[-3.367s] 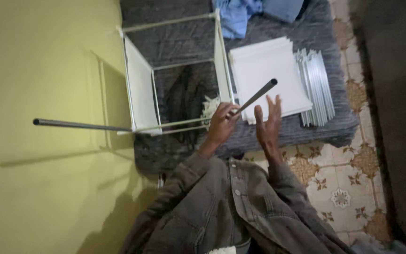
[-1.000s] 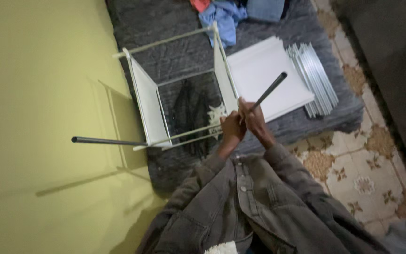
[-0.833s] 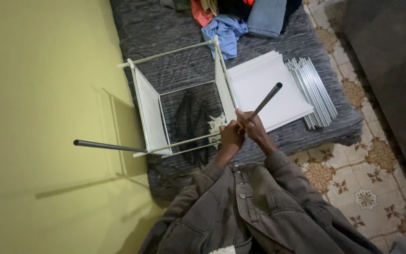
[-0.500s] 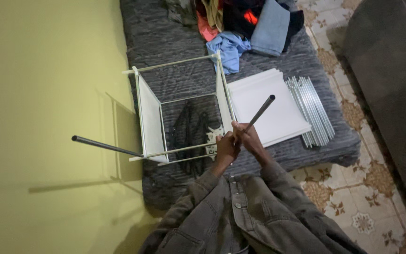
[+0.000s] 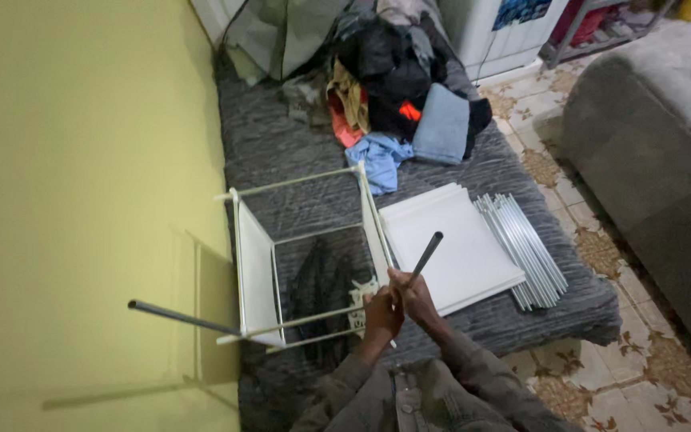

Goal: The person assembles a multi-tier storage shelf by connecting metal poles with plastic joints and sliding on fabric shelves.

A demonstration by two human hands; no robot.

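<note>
While the white frame (image 5: 305, 264) stands half-built on the grey mattress (image 5: 473, 172), I have both hands together at its near corner, where a white plastic connector (image 5: 359, 298) sits. My left hand (image 5: 381, 314) is closed just beside that connector, which looks like a way of steadying the joint. My right hand (image 5: 416, 296) has its fingers wrapped around the lower end of a dark tube (image 5: 425, 258), which slants up and away to the right; I judge the angle suits lining its end up with the corner piece. Another dark tube (image 5: 185, 318) juts out leftward from the frame's lower rail toward the yellow wall (image 5: 81, 160). A stack of white panels (image 5: 449, 248) lies right beside the frame, with a bundle of metal rods (image 5: 521, 248) at its far side, both near my hands. A pile of clothes (image 5: 393, 96) sits at the mattress's far end.
</note>
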